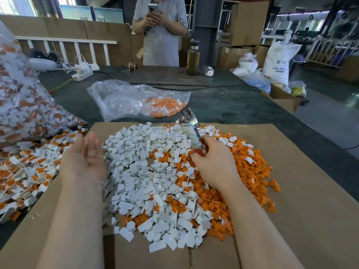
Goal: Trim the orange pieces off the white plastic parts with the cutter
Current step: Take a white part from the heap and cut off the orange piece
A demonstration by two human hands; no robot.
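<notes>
A worker's right hand [211, 164] grips the red-handled cutter [191, 129], its metal head raised above a heap of white plastic parts [143, 171] and cut orange pieces [250, 171] on the cardboard sheet [310, 191] covering the near end of the worktop [223, 101]; the left hand [85, 158] hovers palm up, fingers relaxed, holding nothing. Untrimmed white-and-orange parts [29, 171] spill from a full bag [21, 105] at the worktop's left edge, just beside that open hand. The parts look small, light and rigid, likely easy to scatter, and are best pinched by the white body so the orange end is free for the blades. Open cardboard lies toward the right edge; a slack bag of offcuts [139, 100] sits mid-worktop, and a bystander [160, 30] stands at the far edge
</notes>
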